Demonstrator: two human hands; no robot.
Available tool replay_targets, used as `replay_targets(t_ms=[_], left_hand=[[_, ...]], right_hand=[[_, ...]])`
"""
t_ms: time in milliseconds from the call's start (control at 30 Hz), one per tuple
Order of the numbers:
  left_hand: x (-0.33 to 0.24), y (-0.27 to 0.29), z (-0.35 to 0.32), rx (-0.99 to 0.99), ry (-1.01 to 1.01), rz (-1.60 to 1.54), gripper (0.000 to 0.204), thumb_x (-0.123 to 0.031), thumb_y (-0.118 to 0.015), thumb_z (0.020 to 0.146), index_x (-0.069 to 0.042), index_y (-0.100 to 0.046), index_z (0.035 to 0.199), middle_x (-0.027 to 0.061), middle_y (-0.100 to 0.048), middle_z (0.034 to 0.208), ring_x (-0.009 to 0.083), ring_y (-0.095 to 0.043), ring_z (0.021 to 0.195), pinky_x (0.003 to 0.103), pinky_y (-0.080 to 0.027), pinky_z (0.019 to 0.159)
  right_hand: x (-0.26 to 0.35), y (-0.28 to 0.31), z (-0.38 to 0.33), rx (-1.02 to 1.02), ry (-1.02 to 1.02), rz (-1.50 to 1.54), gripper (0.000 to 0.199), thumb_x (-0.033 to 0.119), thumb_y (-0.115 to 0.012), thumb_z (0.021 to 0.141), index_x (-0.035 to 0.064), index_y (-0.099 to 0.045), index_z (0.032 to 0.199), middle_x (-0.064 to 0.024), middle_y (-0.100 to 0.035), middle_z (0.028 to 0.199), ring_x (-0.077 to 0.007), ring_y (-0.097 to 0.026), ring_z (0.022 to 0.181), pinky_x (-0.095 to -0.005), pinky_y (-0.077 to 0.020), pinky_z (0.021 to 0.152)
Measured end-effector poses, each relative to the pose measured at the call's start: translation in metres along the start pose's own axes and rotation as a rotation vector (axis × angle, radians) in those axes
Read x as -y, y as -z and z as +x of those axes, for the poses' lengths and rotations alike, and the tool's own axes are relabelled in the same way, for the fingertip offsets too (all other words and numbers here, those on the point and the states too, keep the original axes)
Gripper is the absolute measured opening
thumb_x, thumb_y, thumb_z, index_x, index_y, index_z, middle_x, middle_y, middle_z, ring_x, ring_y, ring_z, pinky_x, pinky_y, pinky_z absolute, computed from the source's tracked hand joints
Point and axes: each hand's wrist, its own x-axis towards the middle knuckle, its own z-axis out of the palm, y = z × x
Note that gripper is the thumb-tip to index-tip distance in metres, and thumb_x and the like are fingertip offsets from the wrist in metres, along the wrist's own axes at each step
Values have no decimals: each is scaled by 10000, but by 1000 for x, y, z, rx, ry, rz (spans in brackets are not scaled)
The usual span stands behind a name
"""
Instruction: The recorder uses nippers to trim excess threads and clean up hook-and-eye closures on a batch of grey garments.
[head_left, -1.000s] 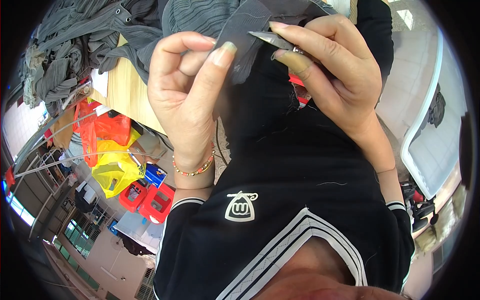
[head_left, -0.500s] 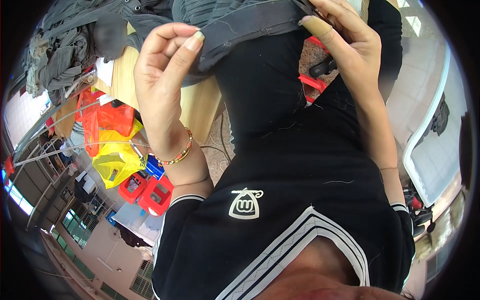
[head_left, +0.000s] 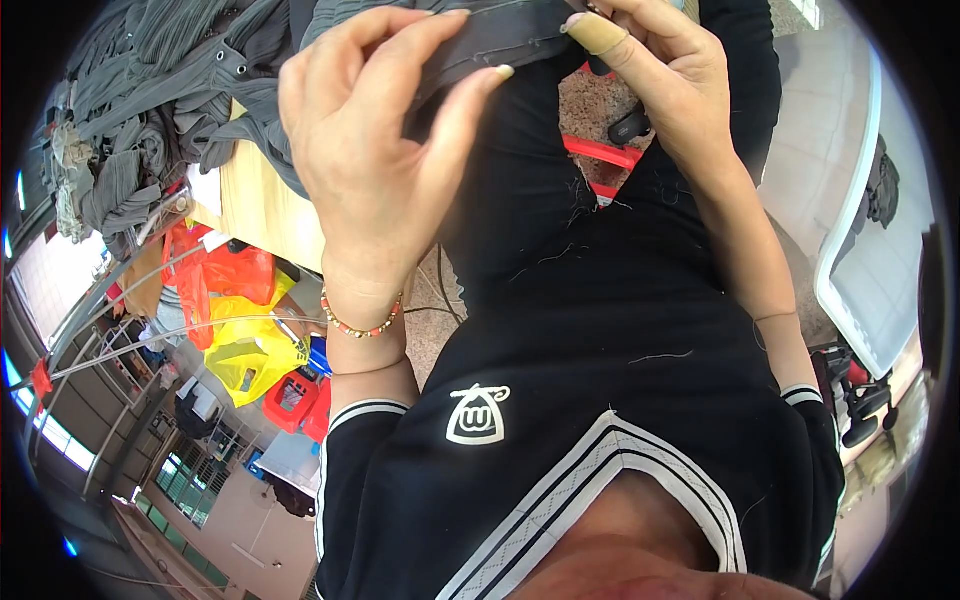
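A dark grey garment (head_left: 505, 38) stretches across my lap at the top of the view, with a flat seamed band and loose threads on it. My left hand (head_left: 375, 140) is over the band's left part, thumb and fingers spread apart. A beaded bracelet (head_left: 362, 328) circles that wrist. At the band's right end my right hand (head_left: 670, 75) is closed, with a tan covering (head_left: 597, 35) on its thumb. Only a bit of a small dark tool, which looks like thread snips, shows between its fingers; the rest is hidden.
More grey garments (head_left: 150, 110) are heaped at the left on a pale wooden table (head_left: 265, 205). Below hang red (head_left: 225, 275) and yellow (head_left: 250, 350) plastic bags, near red stools (head_left: 295, 400). A white tub-like surface (head_left: 865, 220) with dark cloth stands at the right.
My left hand has let go of the band's edge, opened and moved right across the cloth. My right hand has shifted slightly left and up. The dark blades show less now.
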Motion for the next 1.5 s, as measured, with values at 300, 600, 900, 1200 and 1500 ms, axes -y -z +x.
replay_targets(t_ms=[300, 600, 900, 1200, 1500], left_hand=[[30, 8, -18, -132, 118, -299, 262, 80, -710, 813, -42, -770, 1037, 79, -674, 979, 191, -643, 937, 280, -489, 838], [52, 39, -53, -174, 362, -623, 195, 68, -724, 855, 34, -741, 1046, 98, -686, 1024, 170, -622, 994, 272, -469, 924], [82, 65, -93, -120, 438, -591, 207, 113, -704, 835, 50, -728, 1031, 101, -655, 1005, 145, -617, 936, 236, -502, 784], [86, 48, -101, 132, 470, -277, 262, 32, -758, 795, -15, -753, 1053, 96, -694, 1056, 222, -627, 1058, 334, -475, 945], [48, 40, -43, -86, 310, -385, 197, -8, -769, 823, -15, -754, 1019, 105, -718, 1066, 219, -656, 1033, 320, -487, 930]], right_hand=[[-9, 22, -5, -21, -132, -17, 344, -25, -698, 930, -48, -626, 1265, -23, -644, 1084, -88, -607, 988, -227, -485, 856], [16, 20, 12, 143, 58, -477, 345, -16, -726, 909, -33, -635, 1241, -49, -658, 1121, -90, -616, 983, -223, -492, 852], [77, -11, 67, 403, 39, -520, 339, 24, -758, 893, -25, -642, 1208, 2, -630, 936, -50, -566, 812, -195, -451, 717], [25, -25, 79, 344, -78, -284, 290, 72, -715, 947, -19, -637, 1210, 42, -619, 961, -29, -552, 847, -181, -453, 745], [25, -1, 61, 127, -43, -219, 291, 10, -658, 972, -39, -616, 1255, 2, -661, 1057, -58, -604, 912, -203, -483, 784]])
